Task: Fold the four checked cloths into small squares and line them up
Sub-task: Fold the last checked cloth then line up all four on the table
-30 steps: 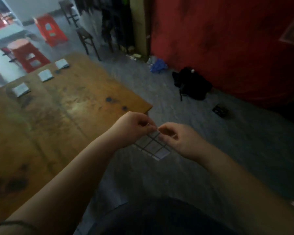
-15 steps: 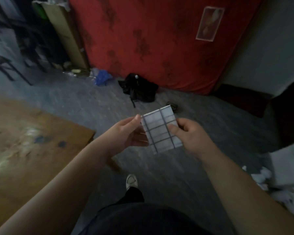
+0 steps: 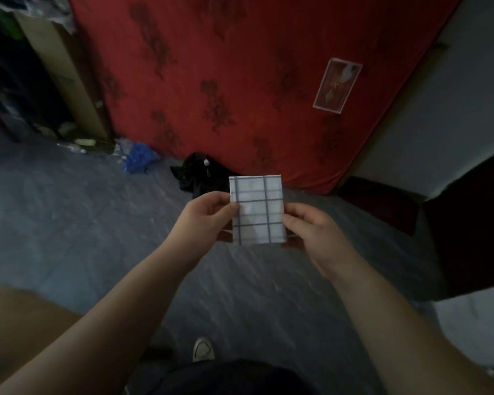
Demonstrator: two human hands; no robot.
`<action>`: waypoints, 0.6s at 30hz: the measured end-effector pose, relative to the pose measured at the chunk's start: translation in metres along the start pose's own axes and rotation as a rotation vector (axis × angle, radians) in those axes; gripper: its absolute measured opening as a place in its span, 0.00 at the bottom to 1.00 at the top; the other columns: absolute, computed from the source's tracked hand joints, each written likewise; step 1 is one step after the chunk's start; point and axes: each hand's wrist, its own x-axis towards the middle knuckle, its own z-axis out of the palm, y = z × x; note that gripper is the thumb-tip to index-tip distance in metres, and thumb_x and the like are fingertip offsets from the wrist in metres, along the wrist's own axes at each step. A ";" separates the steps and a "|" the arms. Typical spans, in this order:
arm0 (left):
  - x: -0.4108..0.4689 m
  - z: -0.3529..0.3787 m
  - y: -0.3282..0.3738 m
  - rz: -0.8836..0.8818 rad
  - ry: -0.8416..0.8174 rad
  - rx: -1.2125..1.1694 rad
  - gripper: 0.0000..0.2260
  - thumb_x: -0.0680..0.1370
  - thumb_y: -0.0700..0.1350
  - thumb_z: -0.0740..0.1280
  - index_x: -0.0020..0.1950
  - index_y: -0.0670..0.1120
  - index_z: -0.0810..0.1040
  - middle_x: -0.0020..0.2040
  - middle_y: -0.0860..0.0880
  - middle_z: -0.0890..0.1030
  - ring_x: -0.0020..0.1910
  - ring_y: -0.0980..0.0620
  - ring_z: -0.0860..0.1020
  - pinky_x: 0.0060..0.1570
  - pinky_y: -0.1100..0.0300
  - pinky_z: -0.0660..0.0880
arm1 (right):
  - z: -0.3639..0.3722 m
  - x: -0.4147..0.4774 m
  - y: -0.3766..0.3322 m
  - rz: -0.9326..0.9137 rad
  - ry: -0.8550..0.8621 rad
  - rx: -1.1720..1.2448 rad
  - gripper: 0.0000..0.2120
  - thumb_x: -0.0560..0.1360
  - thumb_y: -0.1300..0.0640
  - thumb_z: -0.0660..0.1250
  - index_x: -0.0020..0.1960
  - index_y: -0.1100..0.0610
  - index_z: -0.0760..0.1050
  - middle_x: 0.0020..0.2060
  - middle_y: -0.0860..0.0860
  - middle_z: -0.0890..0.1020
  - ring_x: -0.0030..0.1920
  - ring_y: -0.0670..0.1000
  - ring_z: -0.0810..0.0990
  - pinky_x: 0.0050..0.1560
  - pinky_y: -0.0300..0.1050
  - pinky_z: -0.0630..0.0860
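Observation:
A white cloth with dark checked lines [image 3: 258, 209], folded into a small upright rectangle, is held up in the air in front of me. My left hand [image 3: 204, 216] pinches its left edge and my right hand [image 3: 315, 230] pinches its right edge. The cloth faces me flat, over the floor and away from the table. The other folded cloths are out of view.
Only a corner of the wooden table [image 3: 17, 315] shows at the lower left. A red patterned hanging [image 3: 240, 81] covers the wall ahead, with a black bag [image 3: 197, 172] and a blue bag [image 3: 139, 156] on the grey floor [image 3: 69, 223] below it. My shoe [image 3: 203, 349] is visible beneath.
The view has swung right, away from the table and the three folded cloths on it. Both hands have raised the cloth and turned it upright to face me.

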 end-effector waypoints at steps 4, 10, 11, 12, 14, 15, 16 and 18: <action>0.060 -0.015 0.022 0.060 -0.003 0.047 0.06 0.82 0.40 0.66 0.52 0.43 0.83 0.44 0.46 0.87 0.44 0.47 0.86 0.43 0.54 0.84 | 0.007 0.061 -0.013 -0.028 0.025 -0.011 0.07 0.80 0.62 0.67 0.54 0.53 0.82 0.48 0.53 0.87 0.46 0.50 0.85 0.43 0.43 0.79; 0.137 -0.020 0.030 0.019 0.034 0.030 0.07 0.82 0.41 0.66 0.55 0.44 0.83 0.46 0.45 0.87 0.45 0.46 0.86 0.44 0.52 0.84 | 0.005 0.147 -0.020 -0.023 0.053 -0.018 0.12 0.76 0.56 0.72 0.59 0.56 0.82 0.52 0.53 0.87 0.54 0.54 0.85 0.61 0.58 0.80; 0.151 -0.022 0.029 0.002 0.039 0.029 0.07 0.82 0.41 0.66 0.56 0.44 0.83 0.46 0.46 0.87 0.45 0.46 0.86 0.44 0.52 0.84 | 0.005 0.163 -0.021 -0.026 0.053 -0.021 0.10 0.77 0.57 0.71 0.58 0.56 0.82 0.52 0.53 0.87 0.54 0.54 0.85 0.61 0.59 0.80; 0.165 -0.025 0.029 -0.016 0.045 0.023 0.06 0.82 0.41 0.66 0.56 0.44 0.82 0.47 0.46 0.87 0.45 0.45 0.86 0.44 0.51 0.84 | 0.005 0.181 -0.022 -0.027 0.044 -0.021 0.09 0.78 0.59 0.70 0.57 0.56 0.82 0.51 0.53 0.87 0.53 0.54 0.86 0.61 0.59 0.80; 0.194 -0.030 0.030 -0.053 0.069 0.005 0.06 0.81 0.39 0.67 0.55 0.43 0.82 0.47 0.45 0.87 0.46 0.44 0.86 0.45 0.50 0.83 | 0.006 0.219 -0.025 -0.020 0.014 -0.032 0.08 0.79 0.61 0.69 0.57 0.55 0.82 0.51 0.52 0.87 0.53 0.53 0.86 0.61 0.59 0.80; 0.209 -0.033 0.029 -0.065 0.094 -0.002 0.05 0.81 0.38 0.67 0.54 0.43 0.82 0.46 0.44 0.87 0.45 0.43 0.86 0.45 0.49 0.83 | 0.007 0.238 -0.026 -0.027 -0.010 -0.047 0.08 0.79 0.60 0.69 0.57 0.54 0.82 0.51 0.52 0.87 0.53 0.53 0.86 0.61 0.59 0.80; 0.224 -0.037 0.030 -0.069 0.128 -0.002 0.05 0.81 0.37 0.67 0.53 0.43 0.82 0.46 0.44 0.87 0.44 0.43 0.86 0.45 0.49 0.83 | 0.008 0.260 -0.028 -0.044 -0.043 -0.062 0.07 0.79 0.60 0.69 0.56 0.53 0.82 0.51 0.51 0.87 0.53 0.53 0.86 0.61 0.59 0.80; 0.255 -0.044 0.033 -0.062 0.212 -0.004 0.04 0.80 0.36 0.68 0.52 0.42 0.82 0.44 0.43 0.87 0.42 0.45 0.85 0.43 0.52 0.83 | 0.013 0.305 -0.035 -0.077 -0.109 -0.082 0.06 0.79 0.60 0.69 0.54 0.52 0.82 0.50 0.51 0.87 0.53 0.53 0.85 0.60 0.56 0.81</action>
